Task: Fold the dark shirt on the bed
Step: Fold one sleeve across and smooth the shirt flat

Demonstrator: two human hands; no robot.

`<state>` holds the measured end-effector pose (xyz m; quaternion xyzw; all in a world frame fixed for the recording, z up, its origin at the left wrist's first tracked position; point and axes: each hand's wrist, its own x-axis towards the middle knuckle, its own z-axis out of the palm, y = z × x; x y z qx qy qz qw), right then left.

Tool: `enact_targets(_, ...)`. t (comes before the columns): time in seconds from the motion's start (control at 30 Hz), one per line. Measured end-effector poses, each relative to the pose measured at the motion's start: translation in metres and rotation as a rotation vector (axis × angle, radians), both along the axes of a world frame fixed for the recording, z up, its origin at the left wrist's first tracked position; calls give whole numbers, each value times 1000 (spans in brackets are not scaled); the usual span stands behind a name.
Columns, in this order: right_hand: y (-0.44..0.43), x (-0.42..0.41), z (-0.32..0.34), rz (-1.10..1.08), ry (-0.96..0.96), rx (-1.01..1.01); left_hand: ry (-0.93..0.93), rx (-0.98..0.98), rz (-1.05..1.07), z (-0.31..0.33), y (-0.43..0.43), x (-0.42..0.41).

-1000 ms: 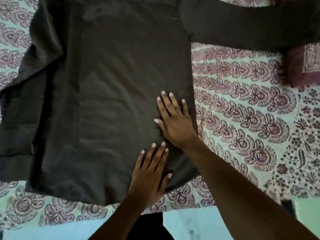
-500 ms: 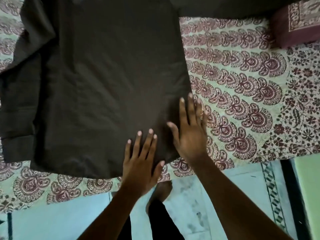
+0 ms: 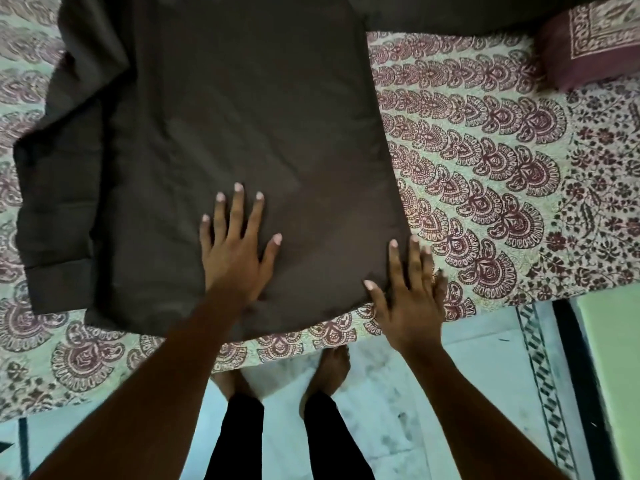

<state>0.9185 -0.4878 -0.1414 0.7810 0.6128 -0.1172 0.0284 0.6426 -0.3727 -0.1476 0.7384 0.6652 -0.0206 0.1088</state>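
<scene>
The shirt (image 3: 225, 116) lies spread on the bed (image 3: 485, 168), filling the left and middle; one sleeve (image 3: 55, 202) lies along its left side. The left hand (image 3: 235, 258) rests flat on the shirt near its near hem; the right hand (image 3: 408, 303) lies at the shirt's near right corner, partly on the bed. A pillow (image 3: 595, 46) sits far right; the floor (image 3: 398, 410) and two feet (image 3: 329, 372) lie before the bed's near edge.

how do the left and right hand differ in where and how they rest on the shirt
The left hand lies wholly on the dark shirt; the right hand sits at its near right corner, partly on the patterned bedsheet. The left hand's fingers are spread, the right hand's closer together. Both are flat, palms down.
</scene>
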Motion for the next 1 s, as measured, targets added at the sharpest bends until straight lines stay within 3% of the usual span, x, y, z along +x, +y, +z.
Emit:
enact_targets(0.1, 16, -14, 10, -59, 13, 24, -4, -46, -24, 0, -54, -6)
enact_targets(0.23, 86, -55, 16, 87, 104, 144, -25, -96, -85, 7, -121, -17)
enact_targets(0.4, 147, -112, 0, 230, 147, 46, -268, -54, 19, 21, -115, -34)
enact_targets(0.5, 119, -133, -10, 432, 45, 21, -222, 71, 91, 23, -58, -57)
enact_targets(0.63, 43, -139, -8, 555, 13, -20, -53, 3, -32, 7, -8, -103)
enact_targets(0.73, 2, -133, 1, 682, 24, -79, -8, -43, -89, -1, -27, -132)
enact_targets(0.83, 18, -143, 15, 664, 57, -38, -21, -58, -44, -1, -75, -149)
enact_targets(1.0, 127, -197, 10, 496, 73, 89, -156, -30, 23, 6, -117, -161)
